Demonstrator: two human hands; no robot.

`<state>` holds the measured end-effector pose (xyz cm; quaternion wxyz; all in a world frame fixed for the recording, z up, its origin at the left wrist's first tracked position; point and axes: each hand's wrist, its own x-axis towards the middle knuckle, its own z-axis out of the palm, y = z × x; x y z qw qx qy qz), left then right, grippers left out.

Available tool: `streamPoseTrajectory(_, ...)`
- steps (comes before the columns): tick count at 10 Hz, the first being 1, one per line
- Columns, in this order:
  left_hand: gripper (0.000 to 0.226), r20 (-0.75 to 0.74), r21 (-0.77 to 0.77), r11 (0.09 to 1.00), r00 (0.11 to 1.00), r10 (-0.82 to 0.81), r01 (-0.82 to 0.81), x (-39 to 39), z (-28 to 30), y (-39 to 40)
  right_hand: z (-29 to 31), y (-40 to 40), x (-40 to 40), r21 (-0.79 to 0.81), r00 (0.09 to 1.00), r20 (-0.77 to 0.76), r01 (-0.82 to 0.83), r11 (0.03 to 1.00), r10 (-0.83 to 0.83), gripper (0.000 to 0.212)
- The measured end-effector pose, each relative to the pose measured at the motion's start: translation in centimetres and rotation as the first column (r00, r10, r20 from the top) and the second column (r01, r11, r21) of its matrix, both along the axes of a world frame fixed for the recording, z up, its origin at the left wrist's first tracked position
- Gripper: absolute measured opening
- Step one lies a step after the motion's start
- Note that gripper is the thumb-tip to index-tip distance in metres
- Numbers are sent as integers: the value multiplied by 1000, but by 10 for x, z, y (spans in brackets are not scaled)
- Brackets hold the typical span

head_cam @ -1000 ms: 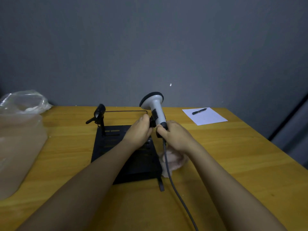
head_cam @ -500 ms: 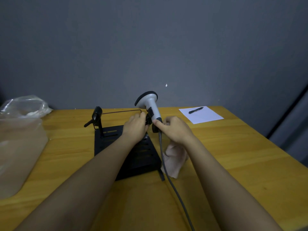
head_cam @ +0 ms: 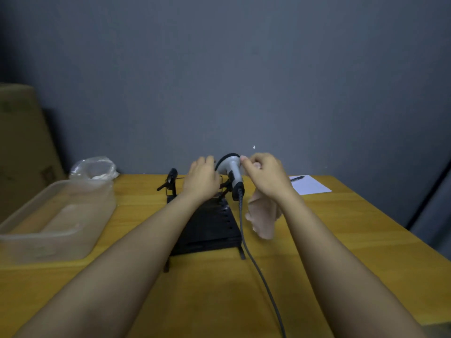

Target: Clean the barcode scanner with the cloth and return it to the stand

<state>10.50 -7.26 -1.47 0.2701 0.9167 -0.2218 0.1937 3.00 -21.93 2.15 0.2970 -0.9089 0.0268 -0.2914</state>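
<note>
Pink cloth (head_cam: 262, 213) clenched in right hand (head_cam: 264, 175) beside scanner (head_cam: 231, 170); left hand (head_cam: 202, 178) grip unclear.

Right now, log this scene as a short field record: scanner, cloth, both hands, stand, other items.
scanner: barcode scanner upright at the stand, grey cable trailing toward the camera
cloth: pale cloth hanging from the right hand
left hand: left hand at the scanner head's left side
stand: black stand on the wooden table
other: plastic container, paper with pen
</note>
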Motion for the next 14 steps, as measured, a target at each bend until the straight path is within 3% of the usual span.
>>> streamPoseTrajectory(1, 37, -171, -175, 981, 979, -112, 82, -19, 28, 26, 25, 25, -7, 94, 987, 132, -99, 991, 86, 38)
streamPoseTrajectory(2, 41, -326, -245, 955, 913, -245, 168, -42, 51, 57, 40, 60, -5, 208, 970, 174, -203, 957, 168, 41)
streamPoseTrajectory(3, 51, -417, -253, 952, 868, -270, 175, -55, 60, 95, 49, 102, 5, 306, 940, 203, -328, 894, 276, 41)
streamPoseTrajectory(4, 50, -363, -301, 950, 911, -196, 85, -56, 60, 139, 52, 150, 17, 366, 899, 230, -434, 823, 372, 36)
streamPoseTrajectory(5, 45, -293, -324, 942, 956, -14, -86, -44, 54, 194, 51, 203, 35, 368, 859, 253, -510, 777, 445, 30)
streamPoseTrajectory(7, 40, -262, -344, 875, 930, 259, -340, -9, 45, 291, 42, 302, 95, 206, 800, 252, -595, 777, 545, 17)
streamPoseTrajectory(9, 43, -272, -286, 801, 846, 458, -526, 23, 24, 346, 10, 367, 147, 229, 755, 325, -648, 727, 570, 16)
streamPoseTrajectory(10, 45, -311, -233, 783, 807, 502, -577, 33, 2, 355, -39, 374, 166, 159, 756, -8, -645, 747, 654, 19)
streamPoseTrajectory(11, 44, -333, -173, 790, 790, 515, -588, 43, -17, 354, -79, 363, 175, 0, 634, -504, -679, 734, 586, 31)
streamPoseTrajectory(12, 38, -339, -148, 811, 799, 497, -567, 51, -24, 348, -83, 349, 182, -40, 712, -426, -631, 775, 558, 29)
streamPoseTrajectory(14, 38, -290, -117, 841, 828, 479, -528, 52, -1, 319, -52, 313, 168, 19, 746, -343, -602, 798, 571, 25)
